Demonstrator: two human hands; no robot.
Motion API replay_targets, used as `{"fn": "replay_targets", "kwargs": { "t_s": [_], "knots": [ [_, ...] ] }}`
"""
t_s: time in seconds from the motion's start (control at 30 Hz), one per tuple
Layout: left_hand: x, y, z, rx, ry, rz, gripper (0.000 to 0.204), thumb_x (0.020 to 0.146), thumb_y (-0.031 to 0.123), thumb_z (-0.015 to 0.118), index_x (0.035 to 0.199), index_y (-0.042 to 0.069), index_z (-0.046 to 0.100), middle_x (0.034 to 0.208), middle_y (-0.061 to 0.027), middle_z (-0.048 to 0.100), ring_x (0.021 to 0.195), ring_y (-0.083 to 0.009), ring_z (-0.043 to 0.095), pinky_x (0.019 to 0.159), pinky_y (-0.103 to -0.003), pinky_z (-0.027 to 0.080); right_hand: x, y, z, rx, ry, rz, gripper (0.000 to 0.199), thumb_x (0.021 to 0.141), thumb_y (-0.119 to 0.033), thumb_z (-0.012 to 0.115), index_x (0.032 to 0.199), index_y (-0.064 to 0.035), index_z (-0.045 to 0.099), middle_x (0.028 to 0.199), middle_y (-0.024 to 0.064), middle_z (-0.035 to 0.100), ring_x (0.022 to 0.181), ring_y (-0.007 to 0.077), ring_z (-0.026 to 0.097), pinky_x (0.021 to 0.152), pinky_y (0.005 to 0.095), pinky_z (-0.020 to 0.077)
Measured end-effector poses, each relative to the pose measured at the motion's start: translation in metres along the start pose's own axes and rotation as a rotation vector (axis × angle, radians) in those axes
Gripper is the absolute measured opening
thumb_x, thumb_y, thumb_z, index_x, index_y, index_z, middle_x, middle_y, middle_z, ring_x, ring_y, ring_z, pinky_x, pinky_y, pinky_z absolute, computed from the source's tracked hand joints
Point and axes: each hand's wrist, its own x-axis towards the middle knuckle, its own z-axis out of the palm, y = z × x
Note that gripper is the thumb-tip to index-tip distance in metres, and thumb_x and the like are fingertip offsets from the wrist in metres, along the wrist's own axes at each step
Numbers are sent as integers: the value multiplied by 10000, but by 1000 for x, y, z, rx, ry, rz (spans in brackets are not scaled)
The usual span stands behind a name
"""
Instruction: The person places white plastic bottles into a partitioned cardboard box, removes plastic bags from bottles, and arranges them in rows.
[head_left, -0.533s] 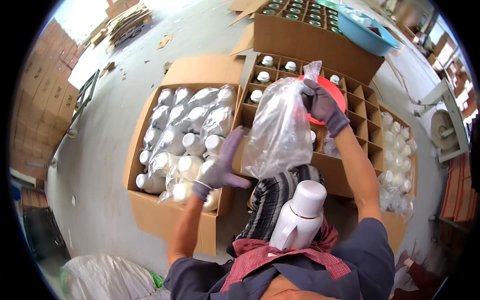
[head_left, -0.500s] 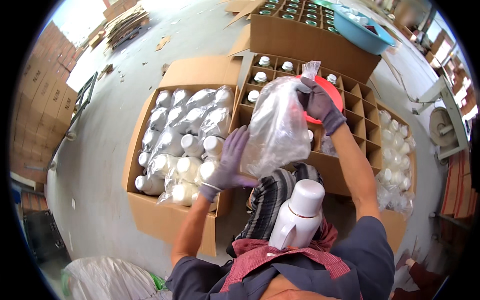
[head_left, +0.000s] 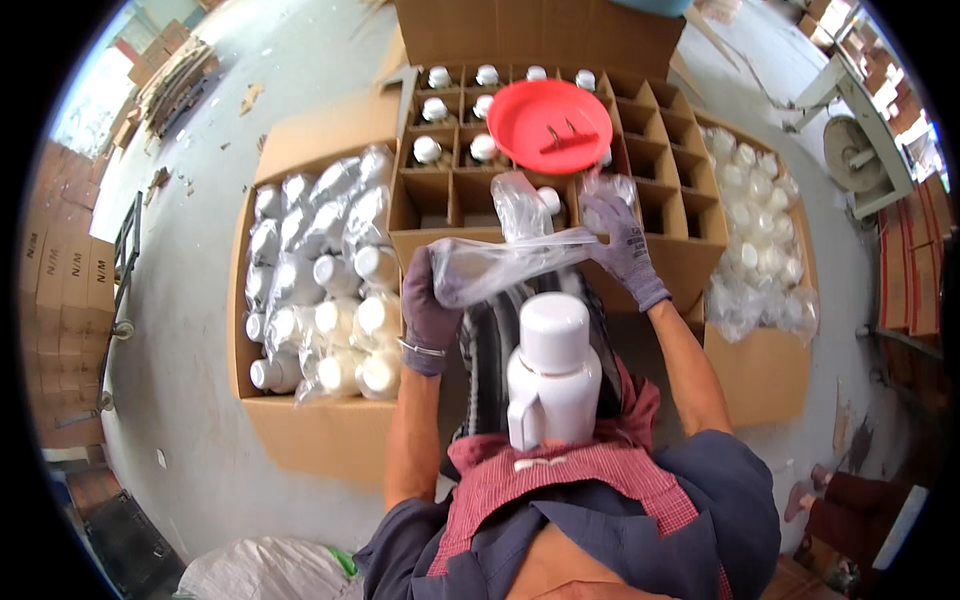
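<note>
Both gloved hands pinch one clear plastic bag (head_left: 510, 262) stretched flat between them: the left hand (head_left: 430, 305) has its grip clenched on the bag's left end, the right hand (head_left: 622, 240) grasps the right end. The bag hangs over the near edge of a divided cardboard box (head_left: 660, 190). One white jug (head_left: 550, 385) sits in the person's lap. One red bowl (head_left: 550, 125) rests on the dividers; about nine capped bottles fill cells. Two open cartons, left (head_left: 320, 440) and right (head_left: 760, 370), hold bagged white bottles, too many to count.
</note>
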Motion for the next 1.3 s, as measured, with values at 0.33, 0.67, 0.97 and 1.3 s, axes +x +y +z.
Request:
{"fn": "replay_targets", "kwargs": {
  "t_s": [0.33, 0.67, 0.97, 1.3],
  "knots": [
    [-127, 32, -27, 784, -649, -378, 298, 875, 234, 637, 1050, -3, 678, 1028, -79, 602, 922, -177, 572, 821, -301, 474, -193, -65, -48, 83, -158, -271, 127, 792, -188, 599, 847, -91, 539, 1088, 141, 552, 1080, 326, 525, 1009, 535, 414],
    [-117, 31, 4, 930, -179, -405, 381, 904, 283, 629, 1163, 4, 604, 1010, -93, 685, 884, -191, 644, 802, -338, 508, -252, -60, -64, 140, -609, -519, 120, 738, -172, 569, 846, -123, 553, 934, 72, 564, 1008, 273, 557, 1024, 494, 406],
    [-154, 23, -110, 1223, -359, -563, 272, 803, 122, 606, 1047, 7, 643, 776, -56, 649, 706, -171, 645, 673, -314, 533, -244, -93, -34, 1023, -461, 170, 200, 911, -230, 576, 988, -46, 590, 1083, 96, 560, 1018, 225, 553, 877, 318, 448],
    [-96, -71, 25, -72, -98, -583, 606, 845, 195, 569, 1414, 83, 394, 1368, -117, 513, 1201, -325, 541, 889, -507, 550, -118, -26, -136, 1089, 314, 129, 244, 948, -246, 605, 996, -14, 662, 1207, 108, 575, 1119, 191, 556, 966, 331, 433]
  ]
}}
